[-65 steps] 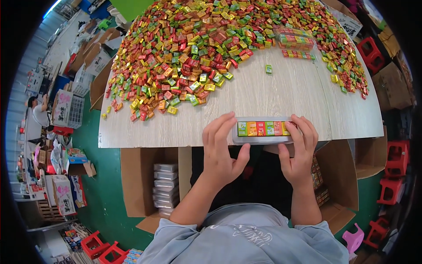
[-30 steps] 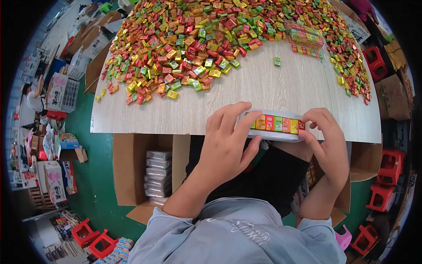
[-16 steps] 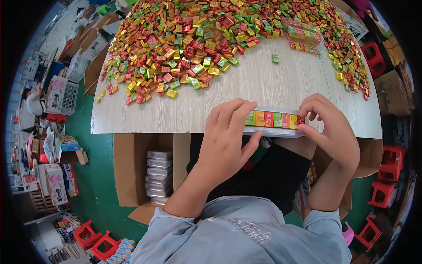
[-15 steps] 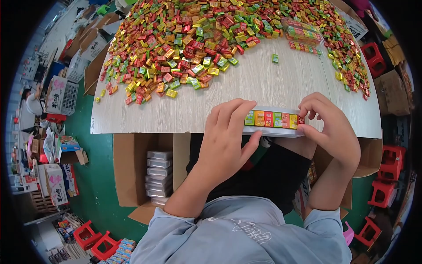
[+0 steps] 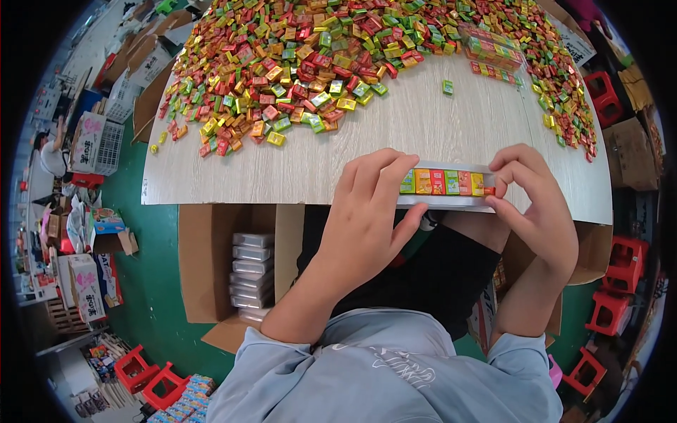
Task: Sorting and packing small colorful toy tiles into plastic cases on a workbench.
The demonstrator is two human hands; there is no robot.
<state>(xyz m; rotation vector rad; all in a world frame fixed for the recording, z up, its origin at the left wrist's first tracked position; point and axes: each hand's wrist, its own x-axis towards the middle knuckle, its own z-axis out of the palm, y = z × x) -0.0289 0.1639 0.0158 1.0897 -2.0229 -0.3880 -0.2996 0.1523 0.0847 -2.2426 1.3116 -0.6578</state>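
Observation:
A shallow whitish plastic tray (image 5: 451, 201) is held level at the table's front edge. Inside it runs a row of small wrapped candies (image 5: 444, 182) in green, orange, red and yellow. My left hand (image 5: 363, 208) grips the tray's left end, thumb on the near rim and fingers over the far one, hiding that end. At the other end, the thumb and index finger of my right hand (image 5: 539, 197) close on the two long rims. Between those fingertips a red candy (image 5: 490, 191) lies tilted out of line with the row.
A large heap of candies (image 5: 296, 70) covers the table's far side. Filled clear boxes (image 5: 493, 51) stand back right, near a lone green candy (image 5: 448, 87). Below the table's left, a cardboard box (image 5: 204, 264) holds stacked plastic cases (image 5: 252, 271). Red stools (image 5: 610, 310) stand right.
The red candy at the row's right end has gone from upright in line to tilted, sticking out rightward. Both hands and the tray have shifted slightly right and up in view.

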